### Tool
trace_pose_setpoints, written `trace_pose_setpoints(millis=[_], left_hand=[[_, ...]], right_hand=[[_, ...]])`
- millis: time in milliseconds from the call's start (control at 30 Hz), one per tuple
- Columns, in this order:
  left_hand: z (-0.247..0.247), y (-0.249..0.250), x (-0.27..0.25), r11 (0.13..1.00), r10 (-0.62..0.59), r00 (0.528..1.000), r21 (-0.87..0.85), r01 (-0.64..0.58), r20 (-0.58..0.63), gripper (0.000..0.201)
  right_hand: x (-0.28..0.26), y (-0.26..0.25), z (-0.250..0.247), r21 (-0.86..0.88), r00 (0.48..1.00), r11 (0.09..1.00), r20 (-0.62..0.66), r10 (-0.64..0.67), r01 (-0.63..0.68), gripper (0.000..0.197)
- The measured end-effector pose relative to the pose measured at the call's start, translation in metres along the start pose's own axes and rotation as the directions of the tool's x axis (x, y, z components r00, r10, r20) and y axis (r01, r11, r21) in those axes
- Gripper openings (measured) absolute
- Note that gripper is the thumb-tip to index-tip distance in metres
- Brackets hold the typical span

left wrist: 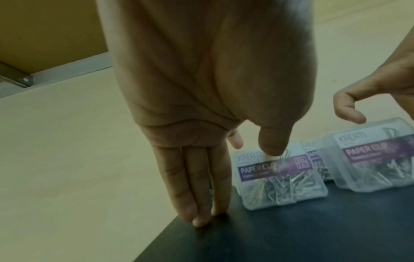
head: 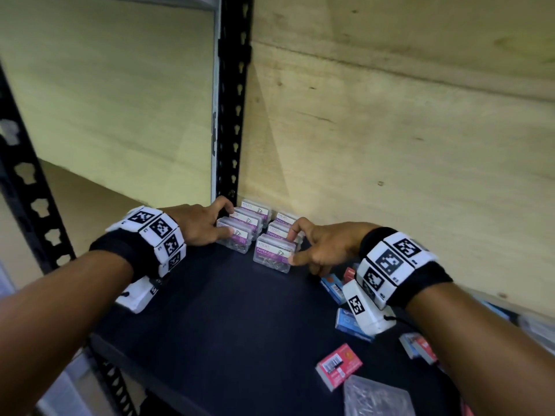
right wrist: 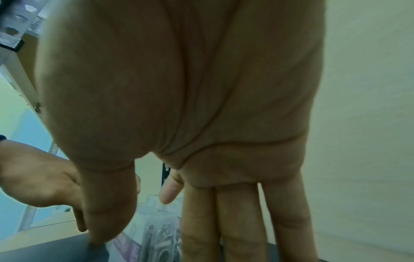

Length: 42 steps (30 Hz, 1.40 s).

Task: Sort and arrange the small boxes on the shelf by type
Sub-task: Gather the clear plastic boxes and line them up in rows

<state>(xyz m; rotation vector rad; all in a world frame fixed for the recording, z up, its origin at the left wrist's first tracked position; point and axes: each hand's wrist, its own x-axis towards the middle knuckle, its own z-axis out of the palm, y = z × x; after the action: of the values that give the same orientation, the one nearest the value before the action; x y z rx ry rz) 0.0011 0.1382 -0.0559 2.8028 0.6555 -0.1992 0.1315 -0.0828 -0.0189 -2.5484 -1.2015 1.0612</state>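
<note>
Two rows of clear plastic paper-clip boxes are seen standing on a dark shelf (head: 228,310), tucked against the plywood back wall (head: 390,145) beside a black slotted upright (head: 232,94). The left row (head: 240,231) is flanked at its 9 o'clock side by the left hand (head: 199,225), whose fingers (left wrist: 201,186) are held straight with tips on the shelf and whose thumb touches the front box. The right row (head: 277,243) is touched at 3 o'clock by the right hand (head: 324,247); its index finger and thumb are bent onto the front box (head: 274,257), yet a firm pinch cannot be confirmed. Red and blue small boxes (head: 339,366) are scattered at 4 o'clock of the rows.
</note>
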Motion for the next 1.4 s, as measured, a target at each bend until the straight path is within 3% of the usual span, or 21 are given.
trace_pose_setpoints(millis=[233,367,533,700,867,1167,1400], left_hand=[[-0.002,0.008,-0.025,0.999,0.025,0.999,-0.041,-0.024,0.023,0.042],[-0.013,0.029,-0.046,0.999,0.026,0.999,0.047,-0.027,0.023,0.039],[-0.023,0.084,-0.08,0.976,0.178,0.982,0.116,-0.184,0.058,0.026],[-0.005,0.151,-0.109,0.921,0.371,0.9,0.03,-0.387,0.229,0.037],[0.019,0.199,-0.126,0.857,0.487,0.813,0.008,-0.516,0.319,0.041],[0.042,0.24,-0.134,0.807,0.491,0.771,0.121,-0.578,0.406,0.053],[0.046,0.257,-0.135,0.78,0.54,0.747,0.103,-0.617,0.388,0.047]], right_hand=[[-0.014,0.012,0.005,-0.016,0.995,0.996,-0.047,-0.088,0.088,0.039],[-0.023,0.02,0.005,-0.094,0.987,0.988,-0.096,-0.129,0.12,0.033],[-0.048,0.043,-0.001,-0.153,0.962,0.98,-0.225,-0.157,0.125,0.019],[-0.085,0.08,-0.007,-0.169,0.971,0.986,-0.237,-0.041,0.0,0.019],[-0.137,0.118,-0.007,-0.153,0.964,0.978,-0.246,0.1,-0.14,0.024],[-0.217,0.181,0.003,-0.118,0.899,0.913,-0.262,0.35,-0.39,0.028],[-0.243,0.2,0.028,-0.044,0.885,0.895,-0.18,0.429,-0.443,0.046]])
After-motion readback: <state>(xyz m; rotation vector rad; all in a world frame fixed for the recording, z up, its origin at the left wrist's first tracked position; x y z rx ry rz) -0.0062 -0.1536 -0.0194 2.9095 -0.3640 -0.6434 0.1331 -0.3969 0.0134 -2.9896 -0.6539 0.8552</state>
